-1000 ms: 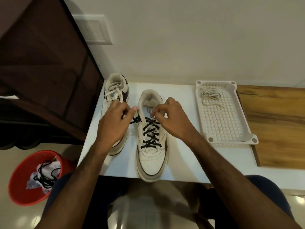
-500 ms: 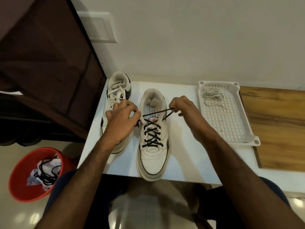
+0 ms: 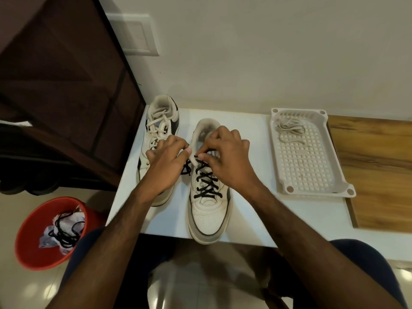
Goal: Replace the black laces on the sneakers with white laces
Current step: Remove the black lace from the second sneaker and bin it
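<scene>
Here, both hands meet over the near sneaker: the left hand and right hand each pinch its black lace at the top eyelets. Left of that sneaker stands the white-laced sneaker; right of it, the white lace lies in the tray.

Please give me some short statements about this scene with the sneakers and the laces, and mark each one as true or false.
1. The sneaker with black laces stands nearer to the person than the sneaker with white laces. True.
2. The white tray holds a black lace. False: it holds a loose white lace.
3. Both the left hand and the right hand are at the top eyelets of the black-laced sneaker. True.
4. The red bucket stands on the white table. False: it stands on the floor, to the left of the table.
5. A black lace lies in the red bucket. True.
</scene>
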The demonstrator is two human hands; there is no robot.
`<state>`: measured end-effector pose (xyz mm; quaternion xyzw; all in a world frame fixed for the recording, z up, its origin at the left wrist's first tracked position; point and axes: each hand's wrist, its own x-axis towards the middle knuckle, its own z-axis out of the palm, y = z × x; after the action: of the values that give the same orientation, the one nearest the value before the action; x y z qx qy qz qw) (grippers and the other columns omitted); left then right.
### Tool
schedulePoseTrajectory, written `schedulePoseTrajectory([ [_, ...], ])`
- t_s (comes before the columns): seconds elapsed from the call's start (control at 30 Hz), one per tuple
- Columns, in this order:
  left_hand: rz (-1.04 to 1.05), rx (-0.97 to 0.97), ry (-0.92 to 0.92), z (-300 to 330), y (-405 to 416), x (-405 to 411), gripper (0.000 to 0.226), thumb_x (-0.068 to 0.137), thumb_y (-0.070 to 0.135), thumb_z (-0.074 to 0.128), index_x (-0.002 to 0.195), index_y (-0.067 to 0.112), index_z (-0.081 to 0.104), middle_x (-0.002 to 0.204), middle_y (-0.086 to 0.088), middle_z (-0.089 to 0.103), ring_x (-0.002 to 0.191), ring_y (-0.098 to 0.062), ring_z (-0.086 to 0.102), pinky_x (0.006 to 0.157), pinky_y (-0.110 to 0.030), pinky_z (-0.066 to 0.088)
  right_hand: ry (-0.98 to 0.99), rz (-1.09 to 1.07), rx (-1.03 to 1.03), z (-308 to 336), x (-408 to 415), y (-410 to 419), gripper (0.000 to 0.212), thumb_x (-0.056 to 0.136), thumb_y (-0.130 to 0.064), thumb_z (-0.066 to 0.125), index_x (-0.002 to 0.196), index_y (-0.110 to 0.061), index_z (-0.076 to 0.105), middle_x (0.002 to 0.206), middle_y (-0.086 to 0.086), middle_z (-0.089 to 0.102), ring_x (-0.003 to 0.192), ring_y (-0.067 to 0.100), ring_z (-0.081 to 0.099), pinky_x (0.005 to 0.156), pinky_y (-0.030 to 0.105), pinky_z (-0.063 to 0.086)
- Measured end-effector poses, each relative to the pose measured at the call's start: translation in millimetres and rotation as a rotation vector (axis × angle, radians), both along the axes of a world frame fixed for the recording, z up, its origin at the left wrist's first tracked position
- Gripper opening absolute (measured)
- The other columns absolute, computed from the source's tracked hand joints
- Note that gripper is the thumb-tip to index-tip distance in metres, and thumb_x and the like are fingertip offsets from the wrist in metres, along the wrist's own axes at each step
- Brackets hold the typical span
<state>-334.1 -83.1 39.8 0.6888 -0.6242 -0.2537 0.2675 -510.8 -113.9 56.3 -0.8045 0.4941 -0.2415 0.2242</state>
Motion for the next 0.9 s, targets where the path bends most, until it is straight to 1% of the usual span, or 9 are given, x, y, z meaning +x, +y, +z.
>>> schedulePoseTrajectory([
  [0.1,-0.006,-0.002,-0.018,-0.2,-0.6,-0.4,0.021,0.106,0.032,0.042,0.096,0.025,0.059,0.106,0.018,0.049,0.110,-0.008,0.036,0.086,-0.033,0.014,-0.300,-0.056,0.177,8.7,-18.5,-12.2,0.014,0.097,-0.028,0.064,0.086,-0.036,0.065,0.104,-0.009,0.055,0.104,0.010,0.051,0.091,0.035,0.036],
  [0.2,-0.008,0.001,-0.006,-1.5,0.5,0.0,0.027,0.101,0.038,0.036,0.097,0.023,0.058,0.109,0.014,0.051,0.111,-0.009,0.037,0.086,-0.034,0.013,-1.111,-0.095,0.535,24.2,-52.5,-24.4,0.016,0.101,-0.021,0.049,0.091,-0.022,0.062,0.098,-0.004,0.067,0.092,0.009,0.062,0.080,0.026,0.042],
  [0.27,-0.004,0.010,0.005,-1.3,1.0,-0.8,0.029,0.100,0.040,0.035,0.096,0.023,0.058,0.107,0.013,0.051,0.110,-0.009,0.038,0.087,-0.034,0.014,-1.404,-0.033,0.667,32.4,-70.6,-27.8,0.016,0.101,-0.015,0.041,0.094,-0.015,0.055,0.086,0.004,0.071,0.080,0.018,0.064,0.072,0.027,0.043],
  [0.37,0.005,0.006,-0.046,0.0,2.8,-4.7,0.036,0.096,0.051,0.031,0.094,0.025,0.056,0.105,0.013,0.051,0.108,-0.010,0.039,0.090,-0.036,0.016,-1.158,-0.041,0.701,40.9,-71.0,-25.7,0.014,0.096,-0.007,0.037,0.089,-0.009,0.050,0.059,0.010,0.057,0.058,0.024,0.047,0.062,0.031,0.039],
  [0.5,0.046,-0.083,-0.094,-0.3,5.0,-6.1,0.019,0.102,0.047,0.048,0.102,0.029,0.051,0.110,0.014,0.049,0.111,-0.009,0.044,0.089,-0.033,0.016,-0.153,0.062,0.510,36.5,-73.6,-19.8,0.015,0.085,-0.020,0.050,0.077,-0.011,0.060,0.065,0.004,0.062,0.061,0.018,0.055,0.062,0.033,0.045],
  [0.57,0.044,-0.189,-0.106,3.6,4.2,-6.8,0.019,0.099,0.039,0.059,0.112,0.027,0.051,0.115,0.013,0.047,0.112,-0.009,0.047,0.087,-0.031,0.017,0.138,0.091,0.540,32.5,-77.1,-17.5,0.017,0.089,-0.019,0.053,0.078,-0.014,0.064,0.073,-0.001,0.068,0.068,0.013,0.062,0.067,0.031,0.049],
  [0.67,-0.055,-0.293,-0.220,9.8,3.0,-12.1,0.017,0.097,0.027,0.061,0.114,0.028,0.060,0.122,0.010,0.046,0.119,-0.011,0.042,0.089,-0.034,0.019,0.333,0.065,0.541,25.9,-77.1,-16.5,0.024,0.092,-0.009,0.048,0.081,-0.019,0.068,0.084,-0.005,0.070,0.076,0.012,0.064,0.069,0.027,0.051],
  [0.77,-0.154,-0.277,-0.308,4.8,5.1,-17.4,0.012,0.095,0.026,0.061,0.103,0.032,0.068,0.128,0.010,0.048,0.123,-0.013,0.040,0.093,-0.035,0.016,0.481,-0.130,0.199,20.3,-73.6,-18.4,0.028,0.092,-0.006,0.047,0.088,-0.019,0.072,0.097,-0.002,0.064,0.089,0.021,0.064,0.075,0.037,0.055],
  [0.9,-0.205,-0.233,-0.284,1.4,4.9,-21.2,0.017,0.093,0.036,0.053,0.100,0.032,0.069,0.132,0.013,0.049,0.125,-0.010,0.034,0.093,-0.034,0.013,-0.080,-0.104,0.092,22.9,-59.7,-16.0,0.025,0.095,-0.008,0.052,0.107,-0.024,0.067,0.093,-0.005,0.063,0.078,0.011,0.060,0.070,0.031,0.050],
])
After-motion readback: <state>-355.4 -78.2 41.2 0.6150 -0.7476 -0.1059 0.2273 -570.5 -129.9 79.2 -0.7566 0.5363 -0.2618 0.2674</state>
